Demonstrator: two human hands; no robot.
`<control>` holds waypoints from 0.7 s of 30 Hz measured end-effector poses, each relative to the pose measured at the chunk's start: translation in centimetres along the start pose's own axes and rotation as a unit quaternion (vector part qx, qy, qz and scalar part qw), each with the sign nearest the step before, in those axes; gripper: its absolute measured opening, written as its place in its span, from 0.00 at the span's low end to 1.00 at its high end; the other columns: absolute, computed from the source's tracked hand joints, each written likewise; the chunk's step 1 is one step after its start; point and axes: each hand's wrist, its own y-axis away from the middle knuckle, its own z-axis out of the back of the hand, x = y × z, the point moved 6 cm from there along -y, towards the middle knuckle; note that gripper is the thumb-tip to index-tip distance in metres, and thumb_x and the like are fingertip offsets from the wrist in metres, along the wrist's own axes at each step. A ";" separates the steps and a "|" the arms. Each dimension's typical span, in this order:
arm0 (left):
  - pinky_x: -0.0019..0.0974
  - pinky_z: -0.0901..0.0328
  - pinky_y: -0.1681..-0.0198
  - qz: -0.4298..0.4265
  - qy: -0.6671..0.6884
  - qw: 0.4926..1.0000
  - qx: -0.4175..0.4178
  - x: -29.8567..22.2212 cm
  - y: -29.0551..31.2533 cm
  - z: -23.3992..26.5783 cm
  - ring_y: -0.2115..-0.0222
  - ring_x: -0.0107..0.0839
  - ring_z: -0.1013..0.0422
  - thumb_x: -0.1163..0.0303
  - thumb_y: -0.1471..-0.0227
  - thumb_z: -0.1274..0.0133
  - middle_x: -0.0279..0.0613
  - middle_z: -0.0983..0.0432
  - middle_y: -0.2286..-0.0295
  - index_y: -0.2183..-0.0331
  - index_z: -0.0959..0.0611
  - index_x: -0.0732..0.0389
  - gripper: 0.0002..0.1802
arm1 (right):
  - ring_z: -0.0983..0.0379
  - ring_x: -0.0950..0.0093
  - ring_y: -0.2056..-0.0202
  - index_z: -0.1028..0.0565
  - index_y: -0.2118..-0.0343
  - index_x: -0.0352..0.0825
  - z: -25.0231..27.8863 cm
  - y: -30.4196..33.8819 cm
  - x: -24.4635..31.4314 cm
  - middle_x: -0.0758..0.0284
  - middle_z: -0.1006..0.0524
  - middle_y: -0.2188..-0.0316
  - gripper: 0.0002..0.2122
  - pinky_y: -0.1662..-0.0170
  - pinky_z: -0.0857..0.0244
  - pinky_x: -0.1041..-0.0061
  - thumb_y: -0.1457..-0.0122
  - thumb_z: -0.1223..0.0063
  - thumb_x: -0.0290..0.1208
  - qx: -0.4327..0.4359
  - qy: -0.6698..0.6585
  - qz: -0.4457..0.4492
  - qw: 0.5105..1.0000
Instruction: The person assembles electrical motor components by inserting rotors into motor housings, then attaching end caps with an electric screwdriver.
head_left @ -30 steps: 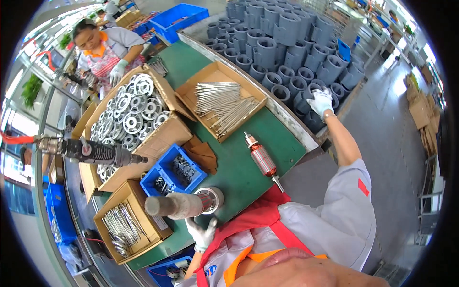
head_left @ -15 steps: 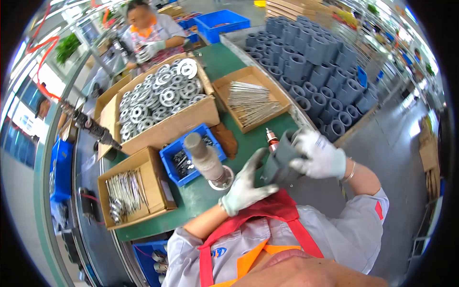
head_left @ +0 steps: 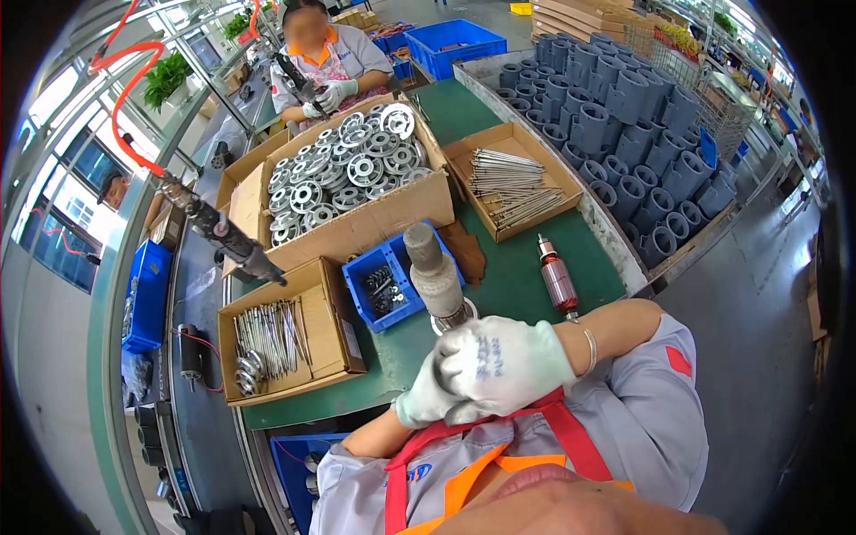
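My two white-gloved hands are together in front of the upright grey metal cylinder (head_left: 432,267) standing on the bench. My right hand (head_left: 504,361) is closed and lies over my left hand (head_left: 432,392), whose fingers are curled and partly covered. Whatever they hold between them, if anything, is hidden. Behind my right hand, the pale ring (head_left: 470,309) around the cylinder's foot partly shows. Right of the hands, near my right wrist, a motor armature (head_left: 558,278) with a copper-red body and thin shaft lies on the green bench top (head_left: 392,357).
Boxes of metal discs (head_left: 357,165), long thin rods (head_left: 508,183) and more rods (head_left: 267,334) stand around a blue bin (head_left: 383,285) of small parts. A power screwdriver (head_left: 223,234) hangs at left. Grey tubular housings (head_left: 624,134) are stacked at right. A co-worker (head_left: 334,62) works beyond.
My right hand has moved left from the grey tubular housing onto my left hand. That housing no longer shows between them, and the armature is now in full view. The head view has shifted.
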 end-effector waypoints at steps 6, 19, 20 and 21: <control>0.54 0.47 0.38 -0.343 0.047 0.937 -0.042 -9.5 4.0 2.8 0.42 0.45 0.42 0.56 0.75 0.22 0.47 0.39 0.44 0.40 0.43 0.53 0.64 | 0.29 0.59 0.50 0.29 0.50 0.36 3.2 4.3 -10.1 0.58 0.25 0.55 0.26 0.41 0.41 0.64 0.54 0.35 0.33 -0.445 -0.282 -0.170 0.833; 0.40 0.38 0.43 -0.222 -0.206 0.946 -0.114 -20.9 -2.6 6.1 0.52 0.33 0.31 0.67 0.82 0.25 0.43 0.29 0.53 0.47 0.33 0.65 0.56 | 0.27 0.59 0.50 0.37 0.43 0.29 0.2 3.3 -10.9 0.51 0.26 0.51 0.36 0.45 0.35 0.68 0.53 0.33 0.41 -0.077 -0.248 -0.302 0.917; 0.40 0.39 0.43 -0.217 -0.207 0.951 -0.078 -20.1 -3.2 6.4 0.52 0.33 0.31 0.65 0.82 0.24 0.43 0.28 0.53 0.47 0.33 0.65 0.56 | 0.27 0.66 0.50 0.35 0.44 0.27 3.0 4.0 -10.7 0.55 0.25 0.50 0.34 0.45 0.35 0.70 0.51 0.34 0.41 -0.163 -0.278 -0.259 0.911; 0.41 0.40 0.42 -0.224 -0.221 0.947 -0.064 -19.1 -3.5 6.8 0.51 0.33 0.32 0.62 0.81 0.24 0.43 0.28 0.53 0.46 0.33 0.64 0.56 | 0.25 0.66 0.54 0.32 0.46 0.28 5.3 4.8 -10.8 0.57 0.23 0.56 0.37 0.49 0.33 0.66 0.52 0.35 0.52 -0.283 -0.275 -0.255 0.883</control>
